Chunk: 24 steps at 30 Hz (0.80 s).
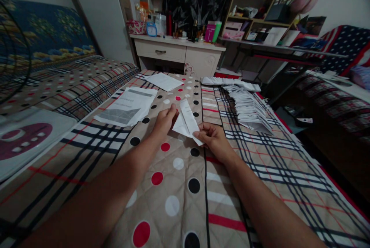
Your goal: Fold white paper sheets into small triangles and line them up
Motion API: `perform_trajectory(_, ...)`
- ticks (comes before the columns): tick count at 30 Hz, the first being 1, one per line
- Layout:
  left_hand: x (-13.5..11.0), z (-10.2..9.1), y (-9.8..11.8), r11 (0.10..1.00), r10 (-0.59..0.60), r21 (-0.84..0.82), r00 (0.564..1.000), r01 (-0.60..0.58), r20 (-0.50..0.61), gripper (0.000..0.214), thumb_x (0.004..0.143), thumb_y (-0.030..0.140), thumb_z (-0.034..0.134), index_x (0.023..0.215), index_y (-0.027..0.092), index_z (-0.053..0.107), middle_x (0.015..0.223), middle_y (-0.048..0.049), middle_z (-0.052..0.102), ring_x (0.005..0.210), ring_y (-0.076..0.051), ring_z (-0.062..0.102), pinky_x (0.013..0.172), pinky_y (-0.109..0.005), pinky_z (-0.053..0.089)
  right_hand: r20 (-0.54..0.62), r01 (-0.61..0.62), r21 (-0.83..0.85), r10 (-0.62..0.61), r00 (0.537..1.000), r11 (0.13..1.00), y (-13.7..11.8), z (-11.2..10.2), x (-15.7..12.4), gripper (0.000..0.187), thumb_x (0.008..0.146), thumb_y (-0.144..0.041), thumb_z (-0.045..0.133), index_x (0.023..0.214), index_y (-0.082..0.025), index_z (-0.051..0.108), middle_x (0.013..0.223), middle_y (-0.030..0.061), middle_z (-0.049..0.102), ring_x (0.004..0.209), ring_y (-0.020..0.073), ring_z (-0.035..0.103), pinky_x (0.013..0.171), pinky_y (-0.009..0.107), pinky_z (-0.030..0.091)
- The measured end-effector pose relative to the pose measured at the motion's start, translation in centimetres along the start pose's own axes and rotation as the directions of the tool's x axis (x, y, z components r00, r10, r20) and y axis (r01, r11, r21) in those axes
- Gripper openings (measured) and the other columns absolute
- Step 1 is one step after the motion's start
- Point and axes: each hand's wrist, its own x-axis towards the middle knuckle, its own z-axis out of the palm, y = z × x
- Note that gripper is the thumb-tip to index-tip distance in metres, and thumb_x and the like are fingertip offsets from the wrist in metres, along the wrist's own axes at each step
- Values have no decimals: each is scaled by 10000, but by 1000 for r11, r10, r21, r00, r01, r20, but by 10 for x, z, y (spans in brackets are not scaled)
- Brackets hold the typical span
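Note:
A white sheet of paper (188, 118), partly folded with a long flap along its right side, is held just above the bedspread. My right hand (213, 139) pinches its lower right corner between thumb and fingers. At the paper's left edge is my left hand (165, 120), thumb up and fingers curled, partly hidden behind the sheet. Left of my hands lies a stack of printed sheets (128, 105) with grey areas. Farther back is another white sheet (163, 81). To the right, a fanned row of folded papers (249, 107) rests on the bed.
Behind the row lies another strip of folded papers (230, 82). The patterned bedspread (179, 186) covers the surface under my hands. A white package with a pink design (26, 138) sits at the left. Beyond the bed stands a white dresser (162, 49) with bottles on top.

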Motion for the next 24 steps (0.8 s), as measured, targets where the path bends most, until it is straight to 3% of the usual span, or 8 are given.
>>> perform_trajectory(4, -1, -2, 8, 989, -56, -126, 978, 83, 201, 528, 630, 612, 776, 833, 145, 633, 706, -30, 658, 571, -138, 595, 526, -242, 454, 66, -19, -14, 19, 998, 1000, 2, -1, 0, 343, 651, -444, 797, 744, -162, 625, 589, -41, 560, 472, 63, 436, 429, 181, 342)
perform_trajectory(7, -3, 0, 11, 992, -42, -112, 980, 65, 195, 629, 483, 384, 915, 996, 151, 635, 864, -41, 691, 669, -145, 630, 601, -252, 498, 128, -2, -54, 9, 992, 999, 2, -2, 0, 361, 659, -462, 795, 702, -162, 599, 563, -53, 522, 467, 59, 401, 435, 186, 313)
perform_trajectory(9, -3, 0, 11, 987, -45, -146, 983, 72, 178, 696, 467, 324, 922, 1077, 166, 626, 919, -44, 698, 704, -144, 638, 623, -253, 505, 173, 9, -82, 6, 985, 997, 2, -3, 0, 366, 676, -468, 785, 681, -162, 584, 560, -55, 511, 471, 59, 391, 445, 192, 295)
perform_trajectory(11, -1, -2, 10, 977, -62, -188, 976, 102, 207, 651, 486, 318, 913, 1057, 171, 637, 868, -25, 698, 674, -131, 629, 620, -250, 500, 204, 18, -99, 3, 979, 995, 2, -4, -1, 368, 690, -472, 777, 678, -160, 583, 570, -51, 519, 480, 61, 394, 456, 198, 288)
perform_trajectory(13, 1, -5, 8, 971, -83, -199, 969, 130, 232, 511, 513, 357, 900, 915, 156, 656, 751, -1, 673, 599, -115, 600, 589, -246, 486, 218, 23, -105, 1, 976, 994, 3, -5, -1, 366, 702, -475, 770, 690, -157, 589, 584, -46, 528, 490, 64, 404, 467, 200, 293)
perform_trajectory(17, 5, -9, 5, 986, -72, -142, 990, 89, 122, 463, 510, 489, 875, 669, 138, 617, 569, 23, 580, 472, -88, 500, 478, -226, 398, 221, 35, -115, -9, 975, 993, 3, -5, 0, 362, 721, -470, 759, 692, -156, 582, 586, -48, 510, 499, 66, 411, 475, 200, 295)
perform_trajectory(24, 11, -8, -6, 997, -6, -71, 997, 0, -81, 561, 636, 692, 716, 593, 192, 464, 481, 57, 428, 408, -76, 367, 421, -230, 284, 225, 42, -160, -5, 974, 986, -1, 0, -3, 371, 725, -470, 745, 634, -166, 553, 534, -50, 495, 458, 65, 400, 435, 199, 289)
